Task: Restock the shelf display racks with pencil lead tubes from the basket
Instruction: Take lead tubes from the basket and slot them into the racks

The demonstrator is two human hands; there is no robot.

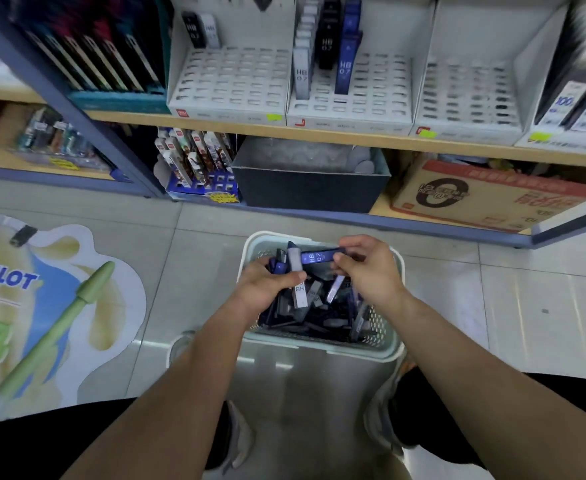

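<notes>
Over the basket (319,349), fingers of the right hand (371,275) pinch a blue tube (321,256) — those of the left hand (267,284) clasp several tubes (295,260).

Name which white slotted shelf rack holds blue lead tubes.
The middle rack: blue tubes stand in it. The left rack holds only a black tube and a white tube; the right rack shows none.

Tiled floor (527,306) carries a PILOT decal (17,278) with a green pen graphic (66,317), left. Bottom shelf (379,207), left to right: blue display box (201,188) of upright packs, dark bin (308,188), cardboard box (485,199) with red lettering
</notes>
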